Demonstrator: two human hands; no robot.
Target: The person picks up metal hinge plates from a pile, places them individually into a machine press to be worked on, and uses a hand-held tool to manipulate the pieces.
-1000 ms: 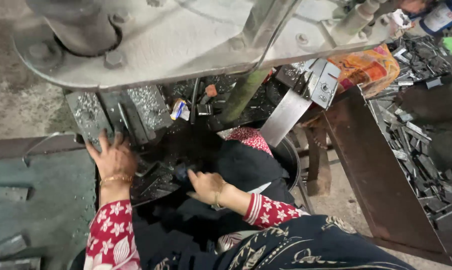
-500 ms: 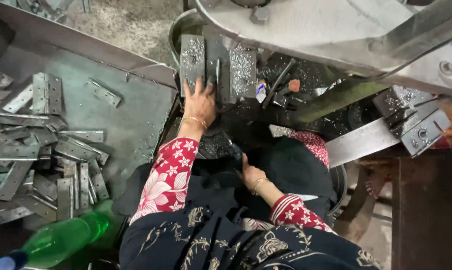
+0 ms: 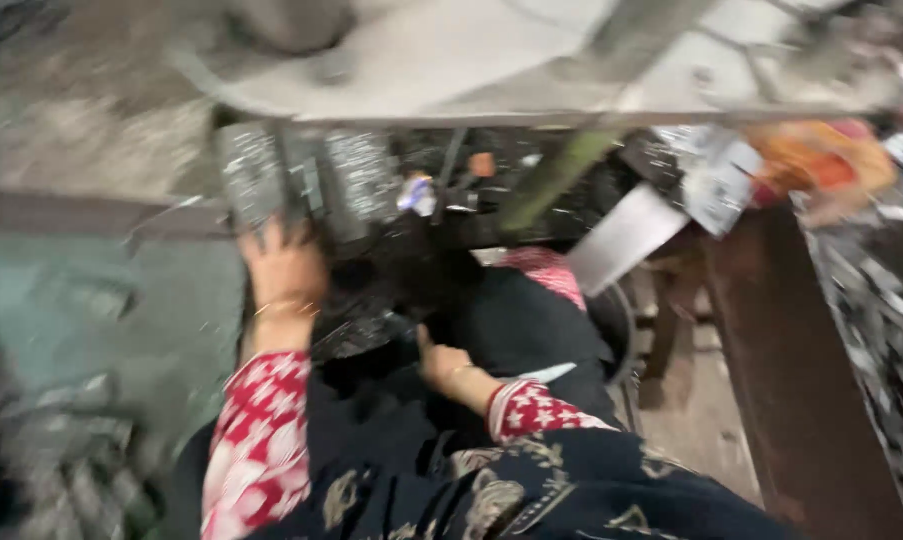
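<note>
Speckled grey metal blocks (image 3: 301,175) stand side by side under the rim of a big pale grey machine plate (image 3: 491,70), and the left hand (image 3: 283,268) lies flat against their lower edge, fingers spread wide, gripping nothing. A thin bangle circles that wrist, above a red sleeve with white star shapes (image 3: 261,440). The picture is smeared by motion, so fine detail is lost.

The right hand (image 3: 441,362) sits lower, on the dark cloth over the lap, beside a heap of small dark metal pieces (image 3: 361,330); its fingers curl inward, but whether they pinch anything I cannot tell.

Between the hands and the machine's dark inner space lie several things — a slanting olive-green bar (image 3: 556,175), a flat bright steel strip (image 3: 626,235) leaning to the right, and a small orange bit (image 3: 483,163) further back. To the right, a rusty brown metal tray wall (image 3: 801,380) runs down the picture, with dark scrap pieces (image 3: 886,310) past it and an orange cloth bundle (image 3: 821,165) above. On the left, a grey-green sheet surface (image 3: 81,310) holds blurred flat metal offcuts (image 3: 61,470).
</note>
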